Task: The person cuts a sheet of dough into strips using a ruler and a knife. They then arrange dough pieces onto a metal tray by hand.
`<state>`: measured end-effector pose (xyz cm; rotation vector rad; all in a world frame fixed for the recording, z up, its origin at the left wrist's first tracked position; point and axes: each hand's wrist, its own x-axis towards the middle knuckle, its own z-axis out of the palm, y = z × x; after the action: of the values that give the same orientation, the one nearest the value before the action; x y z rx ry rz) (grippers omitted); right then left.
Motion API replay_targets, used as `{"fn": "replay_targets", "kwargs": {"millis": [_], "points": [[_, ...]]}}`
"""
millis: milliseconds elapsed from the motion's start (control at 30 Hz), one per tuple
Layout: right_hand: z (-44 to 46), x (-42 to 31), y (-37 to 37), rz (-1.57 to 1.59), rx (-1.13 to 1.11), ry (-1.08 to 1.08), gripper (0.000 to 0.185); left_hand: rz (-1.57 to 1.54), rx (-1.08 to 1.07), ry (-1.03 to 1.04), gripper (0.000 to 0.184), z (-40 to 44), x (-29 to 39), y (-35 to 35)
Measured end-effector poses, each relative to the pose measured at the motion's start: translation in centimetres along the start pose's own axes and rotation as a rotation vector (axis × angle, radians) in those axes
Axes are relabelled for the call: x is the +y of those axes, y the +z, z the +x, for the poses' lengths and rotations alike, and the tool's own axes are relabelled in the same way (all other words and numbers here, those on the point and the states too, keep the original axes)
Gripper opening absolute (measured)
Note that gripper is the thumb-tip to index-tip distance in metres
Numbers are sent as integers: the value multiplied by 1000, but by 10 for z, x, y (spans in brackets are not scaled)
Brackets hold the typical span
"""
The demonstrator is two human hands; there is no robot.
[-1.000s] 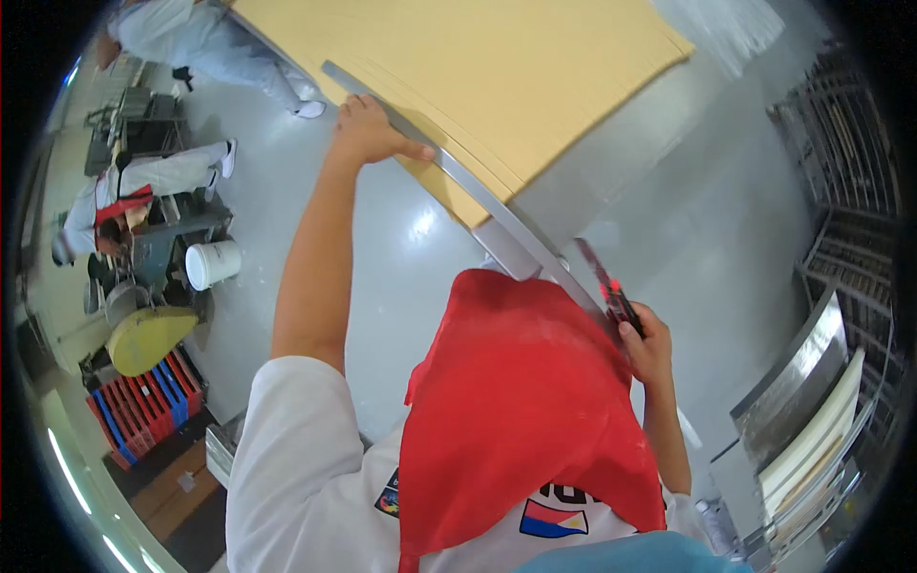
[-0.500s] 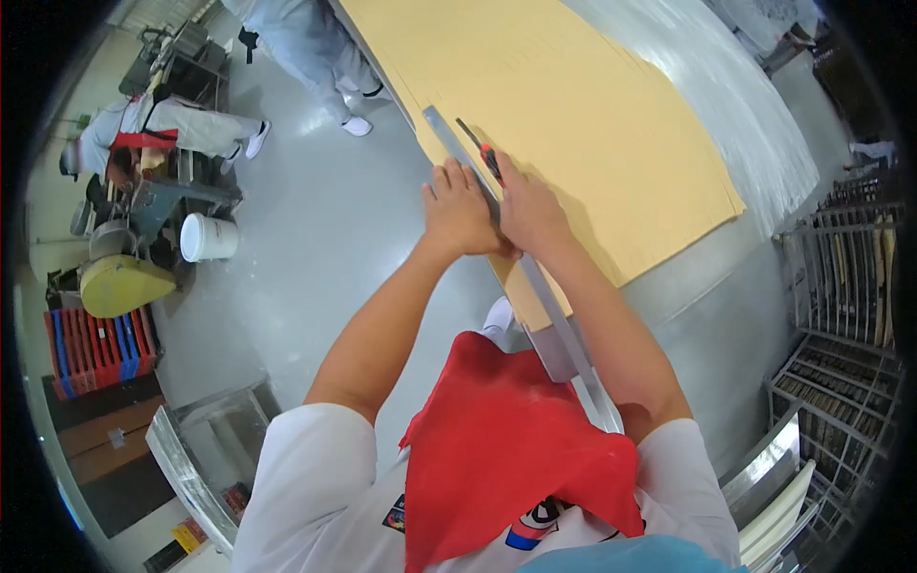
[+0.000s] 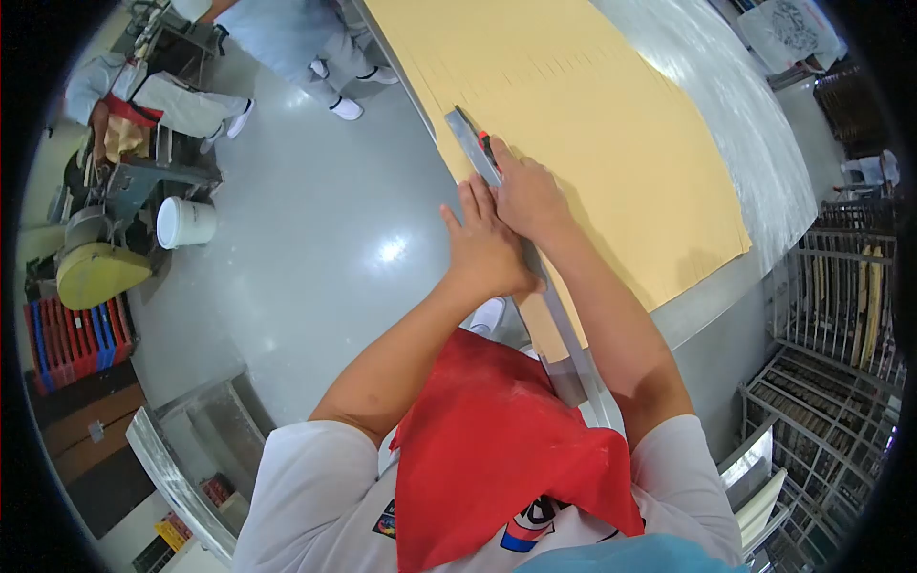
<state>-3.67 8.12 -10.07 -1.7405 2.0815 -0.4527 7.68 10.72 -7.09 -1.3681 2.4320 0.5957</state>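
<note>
A wide pale-yellow sheet, resembling rolled dough, covers much of the metal table. Along its left edge lies a long metal straightedge, its near end reaching toward my red apron. My left hand presses on the straightedge, fingers stretched out and spread. Just beyond it, my right hand is closed around a knife with a red and black handle. The knife lies along the straightedge's right side, its tip by the far end. My right palm hides most of the handle.
Bare metal tabletop shows at the right of the sheet. Wire racks stand to the right. A white bucket sits on the floor at left. Two people work at upper left, one close to the table.
My left hand has shifted back along the straightedge, toward me. The knife, earlier a little apart from the straightedge, is now close against it. My head view has also shifted.
</note>
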Motion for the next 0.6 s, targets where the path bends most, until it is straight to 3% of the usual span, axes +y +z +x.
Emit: {"fn": "replay_targets", "kwargs": {"millis": [167,333,600], "points": [[34,-36,-33,-31,-121,31,64,15,-39,38,142,4,-7,9],[45,-43,-38,-140,-172,36,55,-49,90,38,148,2,-10,17],[-59,-17,-58,-152,-265,49,54,71,97,46,153,5,-8,15]]}}
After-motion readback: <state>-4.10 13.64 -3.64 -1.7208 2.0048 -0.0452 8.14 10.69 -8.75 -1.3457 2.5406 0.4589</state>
